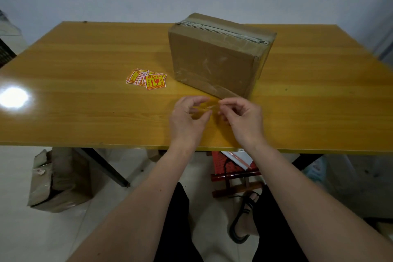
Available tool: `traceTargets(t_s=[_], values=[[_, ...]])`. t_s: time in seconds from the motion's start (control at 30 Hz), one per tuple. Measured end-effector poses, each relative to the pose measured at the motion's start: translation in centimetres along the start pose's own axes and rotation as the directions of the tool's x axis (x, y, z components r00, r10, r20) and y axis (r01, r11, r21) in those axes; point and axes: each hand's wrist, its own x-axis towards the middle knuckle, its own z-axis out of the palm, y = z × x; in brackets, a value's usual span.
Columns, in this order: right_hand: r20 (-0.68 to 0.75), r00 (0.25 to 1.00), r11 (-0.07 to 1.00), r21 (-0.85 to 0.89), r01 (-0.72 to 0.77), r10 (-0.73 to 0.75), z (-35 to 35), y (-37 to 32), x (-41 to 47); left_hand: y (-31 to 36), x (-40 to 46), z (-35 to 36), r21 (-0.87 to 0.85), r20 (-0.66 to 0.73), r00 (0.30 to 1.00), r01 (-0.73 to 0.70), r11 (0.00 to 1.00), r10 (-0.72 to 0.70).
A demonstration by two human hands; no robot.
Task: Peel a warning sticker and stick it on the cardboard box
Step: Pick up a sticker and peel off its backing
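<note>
A brown cardboard box [217,57], taped along its top seam, stands on the yellow wooden table [85,100] right of centre. A small pile of red-and-yellow warning stickers [146,79] lies on the table left of the box. Just in front of the box, my left hand [187,119] and my right hand [242,119] face each other above the table. Between their fingertips they pinch one thin sticker [207,107], seen edge-on and blurred, its printed face hidden.
A bright light glare [13,97] shows on the table's left end. Under the table stand a worn cardboard box [57,178] on the floor at left and a red stool [234,170] at centre. My legs and a sandalled foot [242,217] are below.
</note>
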Motion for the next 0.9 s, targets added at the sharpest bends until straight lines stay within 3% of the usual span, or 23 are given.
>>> traceTargets(t_s=[0.1, 0.3, 0.37, 0.47, 0.9], values=[[0.020, 0.999, 0.996, -0.084, 0.035, -0.033, 0.20, 0.24, -0.13, 0.01, -0.14, -0.07, 0.046, -0.008, 0.998, -0.060, 0.997, 0.061], [-0.069, 0.997, 0.994, -0.105, 0.034, -0.041, 0.30, -0.03, -0.31, -0.45, -0.20, 0.30, 0.031, -0.106, 0.994, -0.023, 0.999, 0.026], [-0.017, 0.999, 0.995, -0.098, 0.030, -0.032, 0.25, -0.23, -0.49, -0.57, -0.11, 0.29, 0.047, -0.126, 0.992, -0.017, 0.999, 0.023], [0.110, 0.994, 0.997, -0.075, 0.021, -0.013, 0.32, -0.47, -0.78, -0.68, -0.02, 0.28, 0.061, -0.122, 0.993, 0.003, 0.998, 0.004], [0.133, 0.991, 0.998, -0.055, -0.007, 0.014, 0.37, -0.25, -0.32, -0.39, 0.14, 0.23, 0.062, -0.014, 0.998, 0.069, 0.996, -0.069]])
